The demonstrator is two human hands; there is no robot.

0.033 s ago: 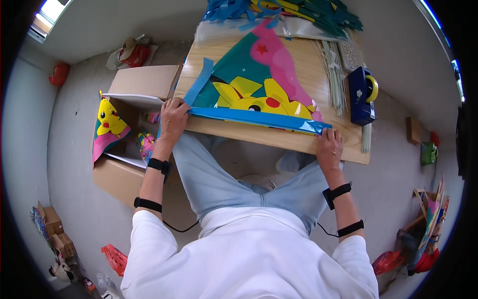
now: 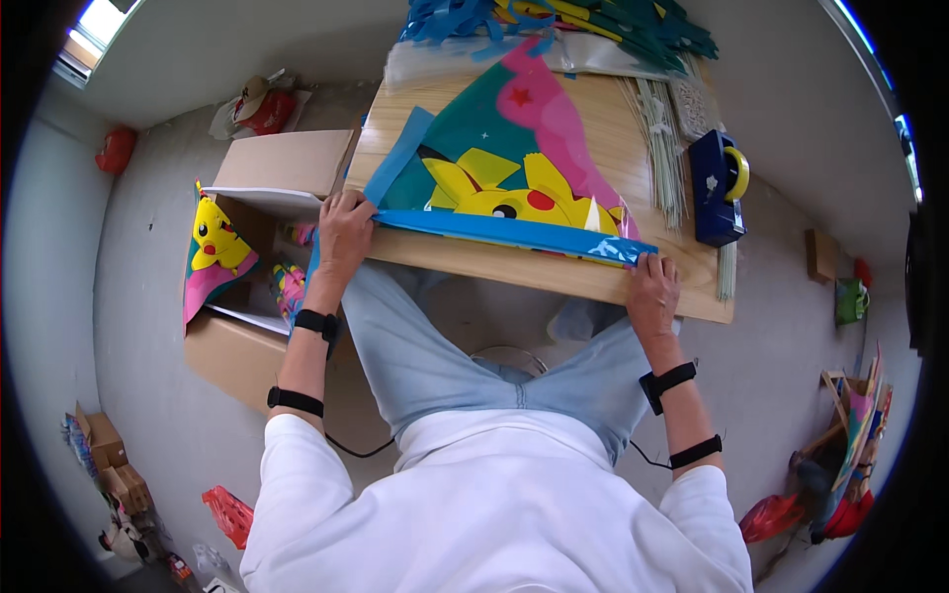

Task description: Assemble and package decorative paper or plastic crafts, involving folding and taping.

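Observation:
A triangular plastic kite sheet (image 2: 494,158) lies on the wooden table, printed green and pink with a yellow cartoon figure. Along its near edge, close to the table's front, runs a shiny blue strip (image 2: 494,229). My left hand (image 2: 346,227) is closed at the left corner, its fingertips pinching the strip's end. At the other end my right hand (image 2: 654,287) pinches the strip's right corner between thumb and fingers. Another blue strip (image 2: 400,153) slants away along the kite's left side. What lies under the fingertips is hidden.
A blue tape dispenser (image 2: 719,188) with yellow tape stands right of the kite, beside bundled thin sticks (image 2: 660,148). Blue strips (image 2: 445,25) and more printed sheets (image 2: 652,30) are heaped at the far edge. To the left an open cardboard box (image 2: 287,163) holds colourful pieces.
The slanting blue strip on the left has shifted slightly and looks wider. Both hands stay almost in place at the ends of the near strip.

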